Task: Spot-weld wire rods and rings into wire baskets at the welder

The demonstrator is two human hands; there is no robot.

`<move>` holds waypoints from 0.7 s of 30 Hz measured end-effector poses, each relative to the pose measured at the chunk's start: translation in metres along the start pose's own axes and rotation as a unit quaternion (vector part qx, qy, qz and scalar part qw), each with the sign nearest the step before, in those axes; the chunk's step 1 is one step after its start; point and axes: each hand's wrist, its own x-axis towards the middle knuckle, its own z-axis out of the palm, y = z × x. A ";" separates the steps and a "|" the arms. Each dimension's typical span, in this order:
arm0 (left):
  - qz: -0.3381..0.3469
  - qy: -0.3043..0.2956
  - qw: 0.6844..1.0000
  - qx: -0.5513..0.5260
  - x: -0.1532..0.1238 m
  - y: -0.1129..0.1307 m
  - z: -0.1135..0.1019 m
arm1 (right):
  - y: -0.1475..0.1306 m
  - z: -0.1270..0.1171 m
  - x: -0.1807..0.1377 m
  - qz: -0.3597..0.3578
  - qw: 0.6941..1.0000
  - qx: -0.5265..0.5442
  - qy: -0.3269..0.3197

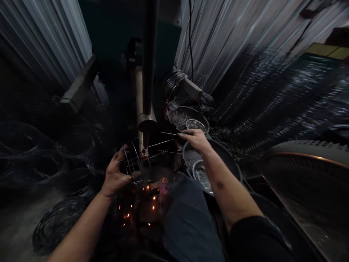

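Observation:
My left hand [117,173] is closed around the side of a round wire frame [132,160], its rings and cross wires standing beside the lower electrode [143,150] of a spot welder. Above that sits the upper welding arm [147,122], a thick metal cylinder. Between the fingertips of my right hand [195,138] is a thin metal wire [169,133] that points left toward the welder. Longer wires [163,143] stretch from the frame's side toward the right. Orange sparks [148,187] scatter below the frame, near my foot [164,181].
Right of the welder, a grey basin [174,115] holds round wire pieces, and a nearer basin [191,154] holds a bowl [200,171] of short wires. A wire coil [174,85] hangs behind. Stacked wire frames [27,156] are at left; a large fan [305,174] stands at right.

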 end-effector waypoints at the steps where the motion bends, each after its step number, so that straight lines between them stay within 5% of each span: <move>1: -0.004 0.008 1.000 -0.003 -0.001 -0.001 -0.001 | -0.002 -0.012 -0.005 -0.008 0.997 -0.063 0.040; 3: -0.011 0.021 1.000 -0.011 -0.002 -0.005 -0.003 | -0.010 -0.031 -0.018 -0.003 0.980 -0.176 0.092; 5: -0.015 0.024 0.999 -0.018 -0.002 -0.008 -0.004 | -0.018 -0.039 -0.028 -0.003 0.977 -0.201 0.069; 11: -0.026 0.022 0.999 0.003 0.004 0.001 0.002 | -0.028 0.012 -0.030 -0.041 0.992 0.000 -0.118; 15: -0.035 0.028 0.999 -0.017 0.005 0.003 0.001 | -0.026 0.035 -0.019 -0.030 0.986 0.068 -0.146; 21: -0.030 0.018 0.999 -0.021 0.007 -0.004 0.000 | -0.023 0.034 -0.014 -0.040 0.984 0.084 -0.154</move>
